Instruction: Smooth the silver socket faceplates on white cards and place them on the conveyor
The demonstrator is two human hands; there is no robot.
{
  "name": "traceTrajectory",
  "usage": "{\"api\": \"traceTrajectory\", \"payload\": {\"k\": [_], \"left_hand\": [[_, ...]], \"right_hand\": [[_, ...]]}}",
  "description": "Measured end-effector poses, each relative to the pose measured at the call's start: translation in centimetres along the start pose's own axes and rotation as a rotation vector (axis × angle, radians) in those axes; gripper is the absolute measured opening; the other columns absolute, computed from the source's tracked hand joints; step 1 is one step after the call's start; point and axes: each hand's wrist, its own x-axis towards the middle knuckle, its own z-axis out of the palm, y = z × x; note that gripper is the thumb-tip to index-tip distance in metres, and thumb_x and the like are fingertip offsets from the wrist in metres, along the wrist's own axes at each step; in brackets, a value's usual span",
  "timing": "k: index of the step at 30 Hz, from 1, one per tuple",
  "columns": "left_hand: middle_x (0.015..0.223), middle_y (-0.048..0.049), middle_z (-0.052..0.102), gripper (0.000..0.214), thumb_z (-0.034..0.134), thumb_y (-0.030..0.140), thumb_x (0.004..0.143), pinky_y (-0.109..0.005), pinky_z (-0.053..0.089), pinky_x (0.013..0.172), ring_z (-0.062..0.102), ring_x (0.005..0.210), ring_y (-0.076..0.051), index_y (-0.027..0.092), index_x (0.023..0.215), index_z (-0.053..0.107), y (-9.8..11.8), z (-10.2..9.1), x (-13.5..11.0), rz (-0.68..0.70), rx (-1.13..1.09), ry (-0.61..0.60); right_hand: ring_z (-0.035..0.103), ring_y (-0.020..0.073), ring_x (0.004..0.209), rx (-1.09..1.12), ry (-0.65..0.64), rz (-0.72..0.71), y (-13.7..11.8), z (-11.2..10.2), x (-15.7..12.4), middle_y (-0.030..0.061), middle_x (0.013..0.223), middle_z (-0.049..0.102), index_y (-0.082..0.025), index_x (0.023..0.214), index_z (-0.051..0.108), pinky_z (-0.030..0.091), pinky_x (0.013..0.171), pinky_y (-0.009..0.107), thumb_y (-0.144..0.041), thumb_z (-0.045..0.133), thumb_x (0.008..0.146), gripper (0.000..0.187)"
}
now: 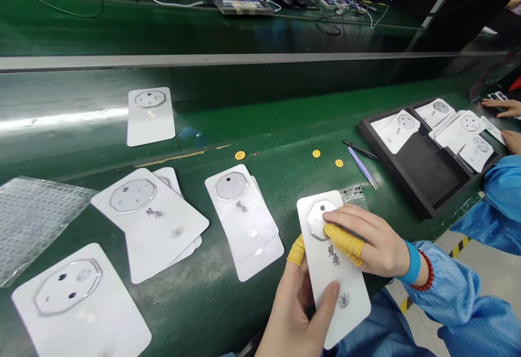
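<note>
Our left hand (299, 308) holds a white phone back cover (342, 276) by the edge of the green surface (285, 221), its fingers wrapped around the sides. Our right hand (378, 243) touches the camera plate (315, 218) with fingers almost straight; we can't tell if they grip. Purple tweezers (362, 167) and small yellow finger cots (339, 163) lie nearby.

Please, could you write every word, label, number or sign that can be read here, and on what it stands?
No text is clear enough to quote.
Held white panel: dark brush-style characters, too small to read; round seal, illegible.
Middle panel stack and left panel stack: similar characters, also unreadable.
</note>
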Motion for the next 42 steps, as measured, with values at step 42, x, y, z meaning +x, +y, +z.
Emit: {"api": "traceTrajectory", "payload": {"k": [42], "left_hand": [[0.080,-0.0087,0.076,0.032,0.074,0.041,0.074,-0.029,0.053,0.063,0.069,0.079,-0.024,0.013,0.088,0.076,-0.8,-1.9,5.7,-0.009,0.208,0.002]], "right_hand": [[0.062,0.0187,0.106,0.391,-0.127,0.273,1.2,2.3,-1.6,0.0135,0.113,0.064,-0.014,0.111,0.063,0.055,0.089,0.034,-0.015,0.052,0.093,0.021]]}}
